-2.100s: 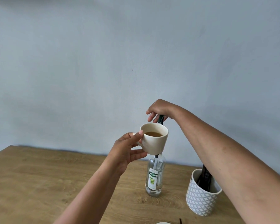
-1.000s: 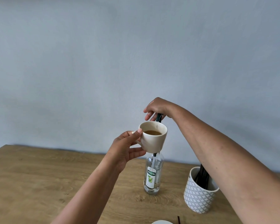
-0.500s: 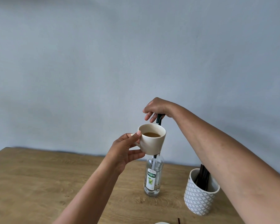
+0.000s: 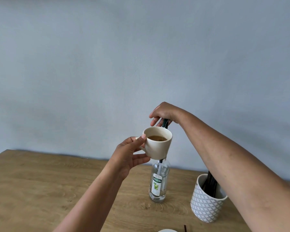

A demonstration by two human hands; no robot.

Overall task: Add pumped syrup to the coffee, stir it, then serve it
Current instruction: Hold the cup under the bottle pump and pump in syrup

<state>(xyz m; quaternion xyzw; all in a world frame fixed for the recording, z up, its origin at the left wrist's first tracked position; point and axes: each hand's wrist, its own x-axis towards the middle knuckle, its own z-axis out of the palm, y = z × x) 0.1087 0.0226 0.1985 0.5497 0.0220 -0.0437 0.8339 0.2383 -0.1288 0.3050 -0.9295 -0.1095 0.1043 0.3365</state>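
Observation:
My left hand [image 4: 130,154] holds a cream cup [image 4: 158,145] by its handle, raised in the air with brown coffee [image 4: 156,138] inside. The cup hangs in front of the neck of a clear glass syrup bottle [image 4: 158,182] that stands on the wooden table [image 4: 40,181]. My right hand [image 4: 163,113] rests on top of the bottle's dark pump head [image 4: 165,123], fingers curled over it. The pump spout sits just behind the cup's far rim; most of the pump is hidden by the cup and hand.
A white patterned pot [image 4: 206,203] holding several dark stirrer sticks [image 4: 209,183] stands right of the bottle, under my right forearm. A loose dark stick [image 4: 185,228] and the rim of a white dish [image 4: 167,230] show at the bottom edge. A grey wall is behind.
Cup and hands stay almost still at the pump. The view shifts slightly; the cup sits marginally lower and closer to the bottle than before.

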